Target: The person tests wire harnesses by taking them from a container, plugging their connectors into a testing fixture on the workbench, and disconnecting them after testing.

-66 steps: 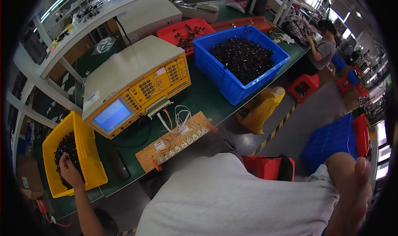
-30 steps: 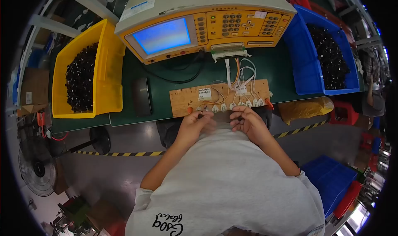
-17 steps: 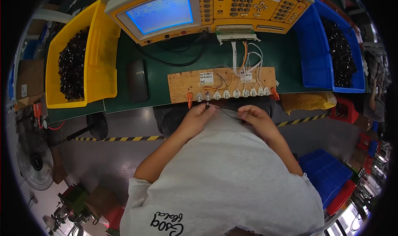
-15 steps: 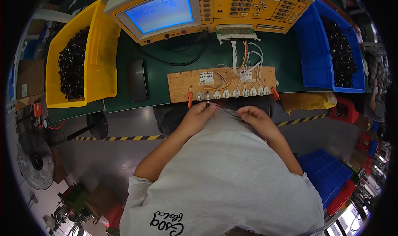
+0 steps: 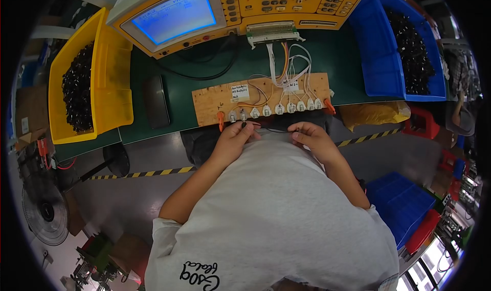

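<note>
My left hand [image 5: 232, 141] is closed on one end of a thin dark cable [image 5: 272, 131], just below the left sockets of the wooden test board [image 5: 207, 103]. A small black connector end shows at its fingertips, close to a metal socket [image 5: 243, 115]; whether they touch I cannot tell. My right hand [image 5: 316, 140] pinches the cable's other end, lower right of the board and apart from it. The cable runs between both hands in front of the light grey shirt. Several white sockets [image 5: 279, 108] line the board's front edge, between two orange clamps [image 5: 221, 121].
A yellow tester [image 5: 240, 22] with a lit screen stands behind the board, joined to it by wires. A yellow bin [image 5: 112, 102] and a blue bin [image 5: 376, 61] hold black parts. A dark phone-like slab [image 5: 156, 102] lies left of the board. A fan [image 5: 46, 211] stands far left.
The whole view has shifted, with the bench now further left and slightly higher. My right hand has turned a little and raised its end of the cable. My left hand stays by the left sockets.
</note>
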Available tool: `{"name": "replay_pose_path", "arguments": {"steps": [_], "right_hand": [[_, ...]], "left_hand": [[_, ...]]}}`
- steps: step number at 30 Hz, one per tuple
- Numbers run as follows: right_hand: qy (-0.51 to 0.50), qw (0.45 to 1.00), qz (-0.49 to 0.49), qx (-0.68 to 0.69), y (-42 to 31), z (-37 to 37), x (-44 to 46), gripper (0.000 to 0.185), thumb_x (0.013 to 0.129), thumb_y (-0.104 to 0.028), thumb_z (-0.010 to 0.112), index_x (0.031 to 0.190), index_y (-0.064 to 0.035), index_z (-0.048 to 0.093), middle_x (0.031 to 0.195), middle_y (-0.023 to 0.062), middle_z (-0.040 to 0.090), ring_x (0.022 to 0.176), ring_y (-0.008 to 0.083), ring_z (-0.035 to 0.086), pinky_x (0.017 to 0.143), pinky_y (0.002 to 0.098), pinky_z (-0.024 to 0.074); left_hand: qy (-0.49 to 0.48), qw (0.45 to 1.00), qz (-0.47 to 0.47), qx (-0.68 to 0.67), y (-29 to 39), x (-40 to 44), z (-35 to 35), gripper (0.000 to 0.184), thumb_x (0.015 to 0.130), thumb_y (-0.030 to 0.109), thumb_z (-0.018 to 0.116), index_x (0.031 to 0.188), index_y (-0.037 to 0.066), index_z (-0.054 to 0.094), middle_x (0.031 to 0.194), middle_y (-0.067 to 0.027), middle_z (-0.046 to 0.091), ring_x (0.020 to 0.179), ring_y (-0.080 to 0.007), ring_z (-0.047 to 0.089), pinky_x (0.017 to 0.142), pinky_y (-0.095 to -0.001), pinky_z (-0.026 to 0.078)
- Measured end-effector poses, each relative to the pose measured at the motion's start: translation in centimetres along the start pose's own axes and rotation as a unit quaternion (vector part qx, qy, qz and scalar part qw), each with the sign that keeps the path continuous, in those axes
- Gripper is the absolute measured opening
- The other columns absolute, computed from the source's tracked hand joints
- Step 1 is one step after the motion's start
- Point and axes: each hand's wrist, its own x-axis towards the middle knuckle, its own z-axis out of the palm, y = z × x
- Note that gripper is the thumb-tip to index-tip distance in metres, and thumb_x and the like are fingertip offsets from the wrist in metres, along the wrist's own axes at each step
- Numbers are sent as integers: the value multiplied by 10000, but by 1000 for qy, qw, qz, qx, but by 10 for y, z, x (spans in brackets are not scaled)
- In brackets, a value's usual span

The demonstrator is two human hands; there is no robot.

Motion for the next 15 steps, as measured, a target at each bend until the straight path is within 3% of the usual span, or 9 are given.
{"name": "replay_pose_path", "arguments": {"steps": [3,5,9,15], "right_hand": [[43,996,-15,74,4,-3,6,223,930,-117,629,1129,-17,626,903,9,624,815,84,565,789,227,476],[13,984,-21,177,10,-3,13,238,937,-165,635,1123,-17,629,889,6,617,781,86,553,774,228,477],[25,984,-48,172,9,7,19,248,933,-178,645,1118,-13,642,879,4,612,791,93,559,764,236,485],[92,983,-148,54,13,17,27,233,929,-140,624,1084,26,678,824,17,642,765,89,577,736,227,479]], "left_hand": [[-5,1000,-1,0,-1,5,2,395,1037,359,454,1146,17,618,909,-28,679,863,-86,570,813,-239,457],[-5,1000,2,0,-3,7,2,411,1039,375,444,1140,16,618,904,-31,678,859,-88,570,811,-240,457],[-7,1000,9,-7,-6,8,1,444,1040,403,428,1135,14,618,885,-40,673,843,-91,569,800,-239,455],[-11,1000,18,2,-7,7,0,443,1043,388,425,1131,-4,612,871,-43,666,827,-93,574,780,-239,457]]}}
